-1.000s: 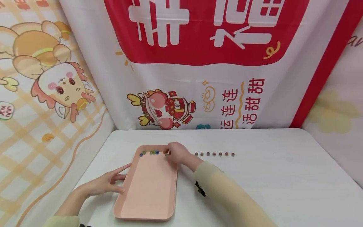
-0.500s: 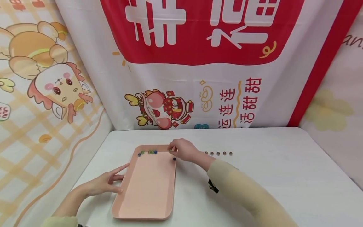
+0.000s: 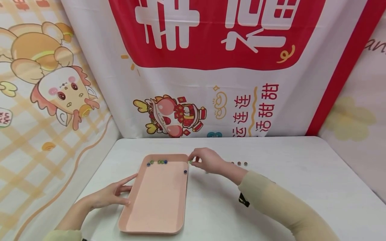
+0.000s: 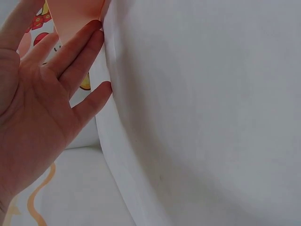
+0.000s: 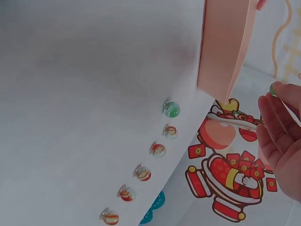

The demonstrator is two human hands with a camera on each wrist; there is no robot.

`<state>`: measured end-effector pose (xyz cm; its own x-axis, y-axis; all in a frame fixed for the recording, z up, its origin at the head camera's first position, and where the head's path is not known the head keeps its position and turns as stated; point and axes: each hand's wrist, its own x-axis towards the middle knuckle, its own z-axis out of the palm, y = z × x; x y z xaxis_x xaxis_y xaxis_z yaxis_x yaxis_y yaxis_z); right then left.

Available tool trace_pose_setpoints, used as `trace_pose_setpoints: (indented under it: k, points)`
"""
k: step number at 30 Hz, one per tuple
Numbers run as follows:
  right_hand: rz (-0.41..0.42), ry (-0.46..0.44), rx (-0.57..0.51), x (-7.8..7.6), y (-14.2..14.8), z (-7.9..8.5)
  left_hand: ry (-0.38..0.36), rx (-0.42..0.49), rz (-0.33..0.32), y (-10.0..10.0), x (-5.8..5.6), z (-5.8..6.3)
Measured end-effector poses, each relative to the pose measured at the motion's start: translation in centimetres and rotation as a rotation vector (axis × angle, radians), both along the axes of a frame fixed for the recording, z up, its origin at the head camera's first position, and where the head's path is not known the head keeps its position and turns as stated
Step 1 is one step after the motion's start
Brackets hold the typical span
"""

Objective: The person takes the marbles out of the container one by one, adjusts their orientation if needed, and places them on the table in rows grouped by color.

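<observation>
Green glass-like marble (image 5: 273, 90), pinched in the right grip (image 3: 208, 161) just below centre of the head view, beside the pink tray (image 3: 156, 197). Likely light, hard and slippery; best held around its middle. The left grip (image 3: 110, 195), unclenched, spreads fingers against the tray's left edge.

One pale pink rectangular tray (image 3: 156, 201). Inside it I count three small round blue glass marbles (image 3: 185, 171) and three small round green glass marbles (image 3: 152, 162). One loose green glass marble (image 5: 273, 89) in my right hand (image 3: 208, 161). Row on the white table (image 3: 271, 204): one clear-and-green glass marble (image 5: 172, 109), five clear glass marbles with red-orange swirls (image 5: 144, 173).
</observation>
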<state>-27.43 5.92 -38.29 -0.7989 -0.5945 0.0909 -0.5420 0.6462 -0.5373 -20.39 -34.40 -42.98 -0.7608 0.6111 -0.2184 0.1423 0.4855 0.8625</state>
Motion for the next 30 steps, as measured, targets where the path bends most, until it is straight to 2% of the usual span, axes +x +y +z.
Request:
trace_pose_setpoints:
  k: [2,9,15,22,30]
  points:
    - [-0.003,-0.005,-0.001,0.1,0.5,0.0,0.008,-0.002,-0.004,0.0,0.0,0.0]
    - [0.01,0.024,-0.02,0.6,2.5,-0.2,-0.035,0.03,0.003,0.0,0.0,-0.1]
    - [-0.007,0.007,-0.032,0.9,4.3,-0.5,-0.023,0.033,-0.003,0.0,-0.2,-0.3]
    - [-0.012,0.011,-0.079,0.9,6.7,-1.6,0.028,-0.027,0.0,-0.1,-0.2,-0.2]
    - [-0.057,-0.018,-0.106,0.8,8.8,-3.4,0.018,-0.028,0.006,0.1,-0.1,0.0]
